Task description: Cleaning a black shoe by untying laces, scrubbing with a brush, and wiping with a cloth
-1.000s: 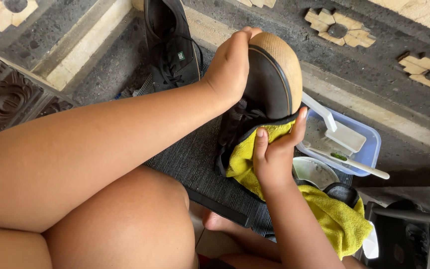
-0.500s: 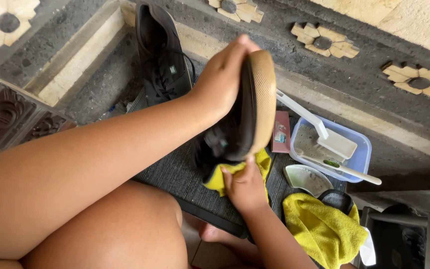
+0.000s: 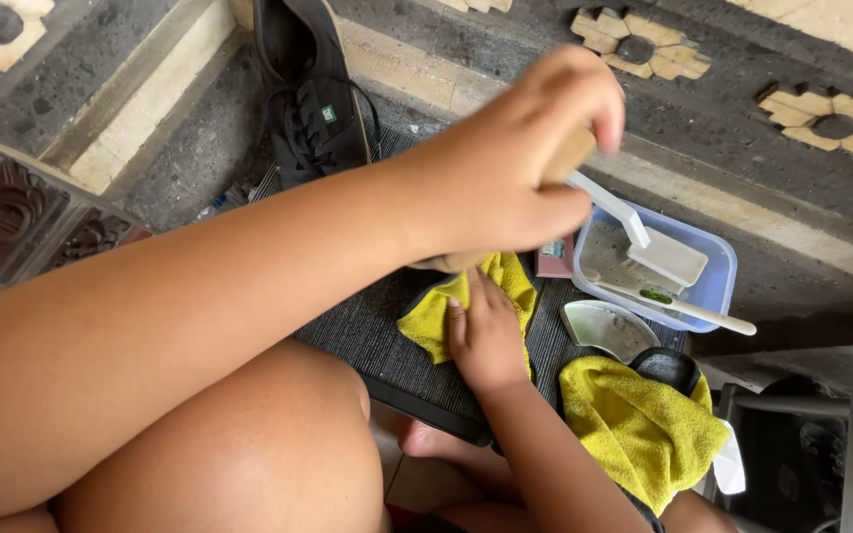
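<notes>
My left hand [image 3: 515,173] is closed around a dark shoe with a tan sole [image 3: 573,156] and holds it up close to the camera. The hand and forearm hide most of the shoe. Just below it, my right hand [image 3: 486,341] presses a yellow cloth [image 3: 434,318] against the underside of the shoe, above a dark ribbed mat [image 3: 367,341]. The matching black lace-up shoe [image 3: 313,99] lies on the stone floor at the top left, apart from both hands.
Right of my hands stands a blue plastic tub [image 3: 718,286] holding a white brush [image 3: 665,255] and a toothbrush [image 3: 688,313]. A grey dish [image 3: 606,328], a black round lid [image 3: 665,367] and a second yellow cloth [image 3: 639,429] lie in front of it. My bare knee fills the bottom left.
My left hand has turned and lifted the shoe toward the camera, so it is now mostly hidden. My right hand with the cloth has slid down beneath it.
</notes>
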